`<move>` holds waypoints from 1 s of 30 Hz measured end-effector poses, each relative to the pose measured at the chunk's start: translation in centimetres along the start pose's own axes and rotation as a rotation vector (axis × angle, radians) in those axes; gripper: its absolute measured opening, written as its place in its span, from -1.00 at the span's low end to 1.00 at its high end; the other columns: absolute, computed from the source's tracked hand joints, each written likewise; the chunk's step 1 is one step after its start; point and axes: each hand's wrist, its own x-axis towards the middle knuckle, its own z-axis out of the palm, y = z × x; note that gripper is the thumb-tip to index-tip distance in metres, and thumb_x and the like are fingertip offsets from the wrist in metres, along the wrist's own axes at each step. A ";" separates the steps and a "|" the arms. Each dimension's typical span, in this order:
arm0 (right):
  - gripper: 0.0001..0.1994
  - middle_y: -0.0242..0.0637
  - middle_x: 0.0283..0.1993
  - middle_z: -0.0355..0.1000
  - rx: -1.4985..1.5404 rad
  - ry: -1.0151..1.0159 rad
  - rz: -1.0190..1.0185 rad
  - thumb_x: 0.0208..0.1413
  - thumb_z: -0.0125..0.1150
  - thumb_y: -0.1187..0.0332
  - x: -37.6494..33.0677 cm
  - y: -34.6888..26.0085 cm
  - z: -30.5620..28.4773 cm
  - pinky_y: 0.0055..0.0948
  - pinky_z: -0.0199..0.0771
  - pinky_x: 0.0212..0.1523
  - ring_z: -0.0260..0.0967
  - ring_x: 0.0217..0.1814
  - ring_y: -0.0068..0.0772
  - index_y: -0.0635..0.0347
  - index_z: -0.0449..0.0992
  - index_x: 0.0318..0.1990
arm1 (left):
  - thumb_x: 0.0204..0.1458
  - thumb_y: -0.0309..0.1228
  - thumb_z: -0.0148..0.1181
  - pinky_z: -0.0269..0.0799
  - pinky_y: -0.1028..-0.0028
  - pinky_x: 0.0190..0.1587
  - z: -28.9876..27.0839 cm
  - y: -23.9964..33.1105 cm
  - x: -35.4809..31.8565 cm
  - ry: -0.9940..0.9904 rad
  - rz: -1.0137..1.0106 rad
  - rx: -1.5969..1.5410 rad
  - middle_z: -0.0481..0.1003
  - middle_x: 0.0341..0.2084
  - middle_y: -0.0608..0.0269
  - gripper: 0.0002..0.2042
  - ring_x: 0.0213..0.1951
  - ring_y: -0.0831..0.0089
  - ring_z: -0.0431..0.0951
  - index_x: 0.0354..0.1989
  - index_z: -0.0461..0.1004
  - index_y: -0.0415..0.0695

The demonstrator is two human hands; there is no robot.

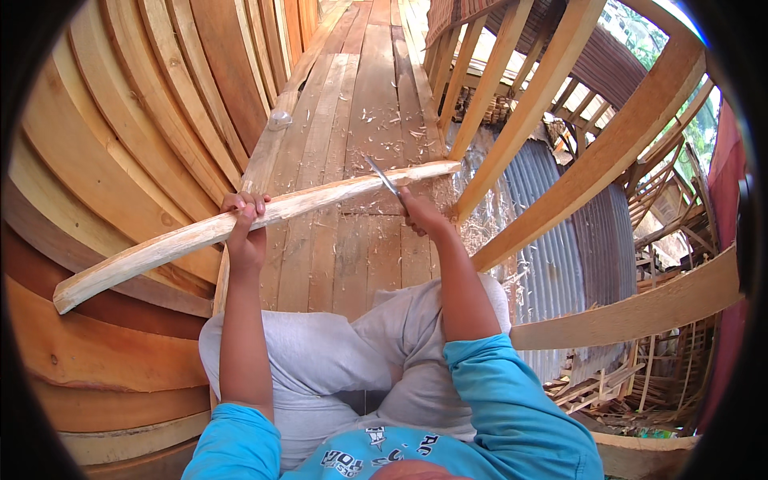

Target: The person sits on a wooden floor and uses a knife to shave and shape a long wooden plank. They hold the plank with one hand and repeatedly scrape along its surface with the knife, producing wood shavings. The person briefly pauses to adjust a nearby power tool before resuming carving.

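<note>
Here, the left hand (246,214) wraps its fingers round the pale pole (308,200), which runs out past them both ways, slanting above the plank floor (324,264); the right hand's (420,211) fingers curl tight about a knife (386,179), blade crossing the pole.

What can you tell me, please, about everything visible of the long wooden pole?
The pole looks like pale, bare wood with rough, streaked, unevenly hewn sides. It slants across the view above the plank floor, from a blunt end at lower left to a narrower one at upper right. The left hand grips it; the right hand's knife crosses it, contact unclear.
</note>
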 end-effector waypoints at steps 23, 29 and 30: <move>-0.78 -0.15 -0.34 0.53 -0.300 0.680 -0.485 0.08 0.29 0.34 0.3 4.3 1.3 -0.31 0.44 -0.20 0.47 -0.28 -0.33 0.30 0.51 -0.19 | 0.01 -0.69 0.18 0.30 0.25 0.17 -0.5 0.7 -0.3 -0.007 -0.004 -0.035 0.28 -0.41 0.36 -0.77 -0.26 0.48 0.36 -0.32 0.31 -0.07; -0.74 -0.08 -0.27 0.53 -0.411 0.563 -0.403 0.00 0.31 0.31 -3.5 3.1 2.5 -0.23 0.46 -0.13 0.51 -0.18 -0.13 0.23 0.50 -0.19 | 0.01 -0.69 0.18 0.29 0.23 0.22 -0.8 0.4 -0.1 0.000 0.007 -0.037 0.32 -0.38 0.35 -0.77 -0.24 0.50 0.38 -0.25 0.35 -0.08; -0.74 -0.08 -0.27 0.53 -0.448 0.544 -0.429 0.00 0.32 0.31 -3.5 3.5 2.0 -0.22 0.46 -0.15 0.50 -0.18 -0.12 0.23 0.50 -0.19 | 0.01 -0.69 0.18 0.29 0.23 0.22 -0.6 -0.1 -0.1 0.009 0.015 -0.068 0.33 -0.37 0.34 -0.77 -0.23 0.49 0.40 -0.24 0.35 -0.08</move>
